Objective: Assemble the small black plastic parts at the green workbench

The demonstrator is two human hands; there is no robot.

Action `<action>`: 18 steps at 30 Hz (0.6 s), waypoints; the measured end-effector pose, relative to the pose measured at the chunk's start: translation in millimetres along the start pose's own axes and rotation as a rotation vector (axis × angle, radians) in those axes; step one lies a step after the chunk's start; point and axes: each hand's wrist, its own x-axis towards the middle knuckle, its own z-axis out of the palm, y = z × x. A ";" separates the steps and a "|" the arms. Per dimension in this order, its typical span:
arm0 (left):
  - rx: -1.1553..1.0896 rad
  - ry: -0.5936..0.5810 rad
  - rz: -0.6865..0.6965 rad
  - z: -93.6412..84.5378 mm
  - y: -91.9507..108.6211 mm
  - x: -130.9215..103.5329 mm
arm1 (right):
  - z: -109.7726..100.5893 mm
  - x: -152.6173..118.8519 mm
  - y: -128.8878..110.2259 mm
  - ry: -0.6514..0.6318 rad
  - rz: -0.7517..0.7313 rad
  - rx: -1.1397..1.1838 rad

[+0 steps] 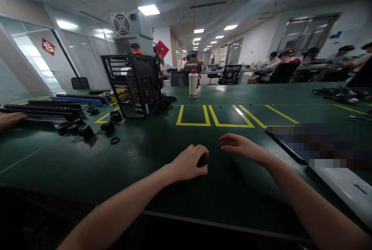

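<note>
Over the green table point(139, 161), my left hand point(190, 163) has its fingers curved and its thumb apart from them. The gap between thumb and fingers looks dark, and I make out no object in it. To its right, my right hand point(238, 147) hovers with fingers loosely extended and holds nothing. Both hands are near the middle of the table, short of the yellow tape outlines point(193, 124). A black computer case point(138, 87) stands beyond them to the left, with silver power supplies point(130, 25) above it.
A white bottle point(193, 84) with a red lid stands farther back. Black cables and connectors point(84, 130) and long black strips point(55, 107) lie left, where another person's hand point(13, 119) rests. At right are a partly blurred flat panel point(290, 139) and a cable pile point(343, 93).
</note>
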 end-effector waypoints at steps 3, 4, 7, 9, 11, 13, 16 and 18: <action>-0.027 0.023 -0.078 -10.6 -9.4 -25.4 | -0.3 0.8 2.6 -0.034 -0.019 0.003; -0.026 0.034 -0.111 -14.4 -14.2 -34.8 | 0.1 0.7 2.6 -0.049 -0.022 0.001; -0.021 0.075 -0.241 -27.9 -34.6 -66.8 | 1.3 0.2 1.6 -0.086 -0.028 -0.007; -0.013 0.093 -0.319 -40.0 -54.1 -92.6 | 1.7 0.0 0.7 -0.097 -0.030 -0.015; 0.001 0.082 -0.372 -54.6 -78.0 -122.7 | 2.0 -0.4 -0.1 -0.098 -0.031 -0.026; 0.040 0.044 -0.413 -70.9 -105.5 -156.8 | 2.2 -1.0 -0.7 -0.095 -0.028 -0.034; 0.106 0.015 -0.509 -94.4 -149.2 -211.1 | 2.6 -1.9 -1.1 -0.097 -0.021 -0.034; 0.163 0.061 -0.655 -107.0 -175.8 -244.4 | 3.0 -2.1 -0.7 -0.100 -0.021 -0.033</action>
